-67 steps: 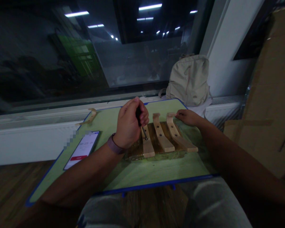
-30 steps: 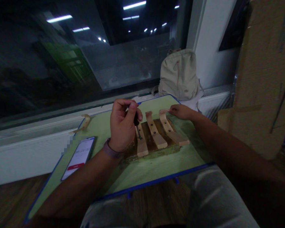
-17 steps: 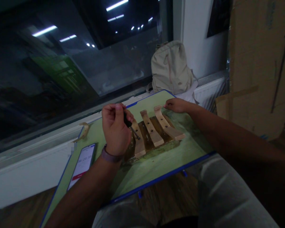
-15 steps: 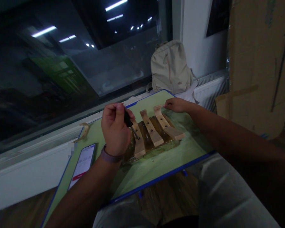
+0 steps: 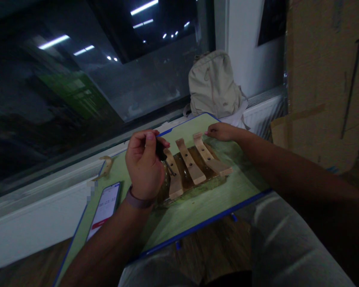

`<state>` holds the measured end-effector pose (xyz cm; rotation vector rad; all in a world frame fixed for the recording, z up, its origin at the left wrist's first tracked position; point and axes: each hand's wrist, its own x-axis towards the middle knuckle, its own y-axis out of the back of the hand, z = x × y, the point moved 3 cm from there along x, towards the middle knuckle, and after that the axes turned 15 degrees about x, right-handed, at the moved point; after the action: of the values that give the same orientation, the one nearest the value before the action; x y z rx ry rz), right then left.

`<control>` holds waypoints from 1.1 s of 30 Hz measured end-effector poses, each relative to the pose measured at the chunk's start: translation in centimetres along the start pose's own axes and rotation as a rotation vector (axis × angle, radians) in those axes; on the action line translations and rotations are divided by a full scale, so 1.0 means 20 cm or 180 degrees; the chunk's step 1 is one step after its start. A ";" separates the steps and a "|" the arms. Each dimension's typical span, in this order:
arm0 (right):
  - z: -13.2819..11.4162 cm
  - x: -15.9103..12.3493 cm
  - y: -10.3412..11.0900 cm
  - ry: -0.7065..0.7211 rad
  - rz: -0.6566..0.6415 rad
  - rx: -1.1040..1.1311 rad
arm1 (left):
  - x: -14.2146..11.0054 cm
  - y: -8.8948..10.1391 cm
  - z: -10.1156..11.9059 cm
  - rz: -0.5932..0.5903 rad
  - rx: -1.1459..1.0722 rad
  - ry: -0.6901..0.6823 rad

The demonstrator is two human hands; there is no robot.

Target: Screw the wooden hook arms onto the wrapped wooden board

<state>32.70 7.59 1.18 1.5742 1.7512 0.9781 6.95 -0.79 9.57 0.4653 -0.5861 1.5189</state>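
My left hand (image 5: pixel 145 163) is closed around the black handle of a screwdriver (image 5: pixel 160 151). Its thin shaft slants down to a hole in the nearest wooden hook (image 5: pixel 176 187). Two more pale wooden hooks, a middle one (image 5: pixel 194 169) and a right one (image 5: pixel 211 159), lie side by side with it across a glossy brown board (image 5: pixel 184 169). Dark holes show in both of them. My right hand (image 5: pixel 221 131) has its fingers curled at the upper end of the right hook, fingertips close to it; what they pinch, if anything, is hidden.
The board lies on a green folding table (image 5: pixel 197 211) with a blue edge. A phone (image 5: pixel 106 205) and a curved wooden piece (image 5: pixel 106 165) are at the left. Behind stand a beige backpack (image 5: pixel 214 85), a radiator (image 5: pixel 265 105) and a large cardboard sheet (image 5: pixel 320 79).
Both hands hold nearly the same places, and the screwdriver tip stays at the nearest hook. The view has shifted very slightly.
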 end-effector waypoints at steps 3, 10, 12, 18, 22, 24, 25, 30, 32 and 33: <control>-0.01 0.00 0.00 -0.0002 -0.0017 -0.0012 | -0.01 0.00 0.00 -0.0064 0.0039 0.0041; 0.00 0.00 0.00 0.0008 -0.0025 -0.0031 | 0.00 0.00 -0.01 0.0092 -0.0243 -0.0070; 0.00 0.00 0.00 0.0018 -0.0019 -0.0026 | 0.00 0.00 -0.02 0.0000 -0.0107 -0.0020; 0.01 0.00 0.00 0.0017 -0.0009 0.0009 | -0.02 -0.01 -0.02 -0.0389 -0.0050 0.0030; 0.02 0.01 0.00 -0.0002 0.0013 0.0016 | -0.01 -0.01 -0.02 -0.0106 -0.0094 -0.0029; 0.01 0.01 0.00 -0.0007 0.0025 0.0010 | 0.00 0.00 -0.02 -0.0037 -0.0063 0.0004; 0.01 0.01 0.00 -0.0005 0.0027 0.0007 | 0.00 0.00 -0.03 -0.0044 -0.0045 0.0042; 0.01 0.00 0.00 0.0019 0.0022 -0.0007 | -0.02 -0.01 -0.04 -0.0250 -0.0065 0.0331; 0.00 0.00 0.00 0.0025 0.0022 -0.0009 | -0.03 -0.01 -0.04 -0.0203 -0.0141 0.0389; 0.00 0.00 0.00 0.0028 0.0020 -0.0008 | -0.03 -0.01 -0.04 -0.0160 -0.0192 0.0356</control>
<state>32.76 7.53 1.19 1.5771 1.7515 0.9914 7.24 -0.78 8.64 0.3441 -0.5275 1.4652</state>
